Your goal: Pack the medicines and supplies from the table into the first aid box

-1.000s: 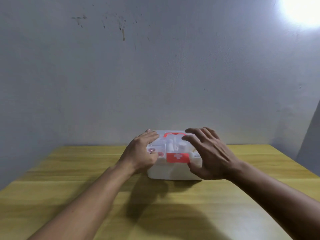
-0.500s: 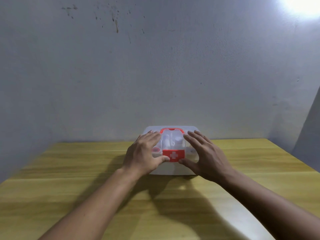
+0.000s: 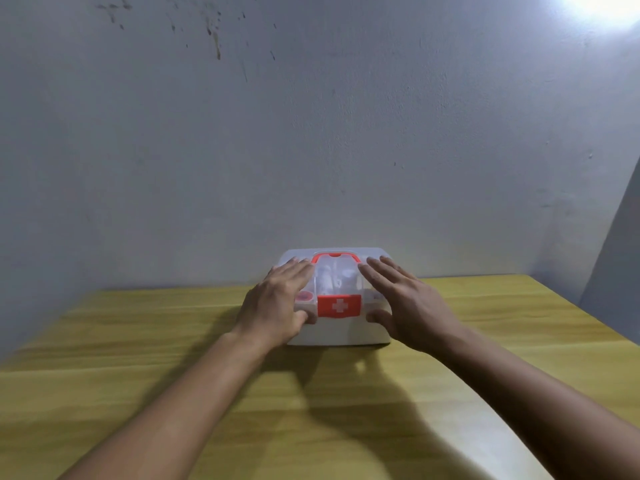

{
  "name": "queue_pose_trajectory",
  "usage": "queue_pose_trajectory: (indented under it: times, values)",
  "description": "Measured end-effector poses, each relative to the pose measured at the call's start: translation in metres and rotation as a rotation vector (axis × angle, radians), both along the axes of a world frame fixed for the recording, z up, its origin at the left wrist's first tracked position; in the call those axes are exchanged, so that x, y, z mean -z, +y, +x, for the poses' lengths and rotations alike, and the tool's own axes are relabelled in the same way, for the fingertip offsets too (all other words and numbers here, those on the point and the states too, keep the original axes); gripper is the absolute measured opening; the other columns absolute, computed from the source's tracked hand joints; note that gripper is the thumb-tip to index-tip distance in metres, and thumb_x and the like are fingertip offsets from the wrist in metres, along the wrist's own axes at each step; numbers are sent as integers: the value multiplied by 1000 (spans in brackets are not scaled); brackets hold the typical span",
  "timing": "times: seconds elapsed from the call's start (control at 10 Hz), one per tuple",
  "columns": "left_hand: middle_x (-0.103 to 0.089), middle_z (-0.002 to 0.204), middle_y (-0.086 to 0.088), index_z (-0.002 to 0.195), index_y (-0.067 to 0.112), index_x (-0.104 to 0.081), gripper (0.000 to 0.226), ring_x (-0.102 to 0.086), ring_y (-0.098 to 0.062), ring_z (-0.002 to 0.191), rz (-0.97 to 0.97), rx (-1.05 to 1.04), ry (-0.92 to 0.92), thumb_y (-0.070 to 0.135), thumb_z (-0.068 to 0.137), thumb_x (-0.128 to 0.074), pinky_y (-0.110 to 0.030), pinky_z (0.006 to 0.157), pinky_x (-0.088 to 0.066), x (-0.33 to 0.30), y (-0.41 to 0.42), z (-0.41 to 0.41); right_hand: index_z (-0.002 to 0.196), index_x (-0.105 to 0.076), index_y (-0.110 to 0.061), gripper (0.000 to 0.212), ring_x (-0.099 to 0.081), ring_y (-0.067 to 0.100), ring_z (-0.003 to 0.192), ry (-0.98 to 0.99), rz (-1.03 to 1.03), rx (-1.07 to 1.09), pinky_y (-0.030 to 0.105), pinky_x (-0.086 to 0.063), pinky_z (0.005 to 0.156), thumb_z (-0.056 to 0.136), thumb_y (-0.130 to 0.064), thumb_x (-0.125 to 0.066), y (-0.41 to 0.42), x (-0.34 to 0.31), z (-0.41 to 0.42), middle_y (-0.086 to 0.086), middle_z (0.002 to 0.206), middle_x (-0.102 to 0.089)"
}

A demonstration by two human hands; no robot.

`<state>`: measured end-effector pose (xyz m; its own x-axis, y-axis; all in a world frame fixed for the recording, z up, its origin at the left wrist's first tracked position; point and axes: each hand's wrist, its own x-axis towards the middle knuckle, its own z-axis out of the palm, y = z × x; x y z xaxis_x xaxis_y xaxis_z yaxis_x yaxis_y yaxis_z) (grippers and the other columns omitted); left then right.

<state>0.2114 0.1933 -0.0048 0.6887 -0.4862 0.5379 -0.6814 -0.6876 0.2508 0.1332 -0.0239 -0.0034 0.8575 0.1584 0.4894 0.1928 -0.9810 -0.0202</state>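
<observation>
The first aid box (image 3: 341, 332) is white with a clear lid, a red handle (image 3: 334, 257) on top and a red latch (image 3: 339, 305) with a white cross on its front. It stands shut at the far middle of the wooden table (image 3: 138, 358). White bottles and other supplies show dimly through the lid. My left hand (image 3: 277, 303) lies flat on the lid's left part, its thumb at the front edge. My right hand (image 3: 403, 301) lies flat on the lid's right part, thumb against the front wall. Neither hand grips anything.
A grey wall (image 3: 311, 133) rises directly behind the box. The table's right edge (image 3: 588, 313) runs diagonally toward me, with a darker surface (image 3: 616, 271) beyond it. A bright light (image 3: 602, 5) glares at the top right.
Both hands have come down onto the lid and flattened, one on each side of the red latch. The box lid now sits level and shut.
</observation>
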Motion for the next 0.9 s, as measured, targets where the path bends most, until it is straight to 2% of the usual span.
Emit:
queue_pose_trajectory:
  times: [0.3, 0.6, 0.7, 0.8, 0.9]
  values:
    - [-39, 153, 5, 145, 20, -41, 83, -25, -12, 146, 31, -53, 25, 21, 72, -80, -31, 114, -31, -3, -21, 37, 151, -18, -26, 79, -7, 18, 149, 57, 32, 101, 43, -45, 105, 88, -27, -67, -11, -1, 44, -5, 160, -18]
    - [-38, 153, 6, 144, 19, -40, 82, -24, -12, 146, 19, -67, 33, 20, 73, -81, -29, 113, -28, -3, -31, 54, 151, -18, -27, 81, -7, 17, 149, 57, 98, 96, 43, -40, 106, 87, -24, -68, -19, 3, 66, -4, 161, -18]
    - [-36, 154, 3, 146, 17, -38, 84, -22, -14, 147, 8, -59, 51, 19, 73, -80, -33, 117, -24, -5, -33, 54, 152, -14, -27, 83, -4, 19, 149, 56, 90, 98, 44, -38, 108, 88, -25, -67, -18, 1, 66, -3, 162, -14]
    - [-8, 163, -3, 153, 12, -9, 97, -1, -18, 150, 180, -137, 7, 30, 81, -72, -42, 121, -2, -3, -35, 50, 153, 2, -21, 94, 5, 26, 149, 51, 45, 127, 47, -25, 116, 88, -29, -66, -16, 11, 62, 4, 163, 7]
    - [38, 153, -13, 144, 5, 31, 120, 30, -27, 143, 230, -269, 16, 46, 82, -64, -48, 117, 16, 18, -32, 26, 150, 18, -11, 108, 15, 28, 147, 38, 180, 233, 45, -11, 121, 85, -31, -67, -19, 39, 45, 9, 158, 26]
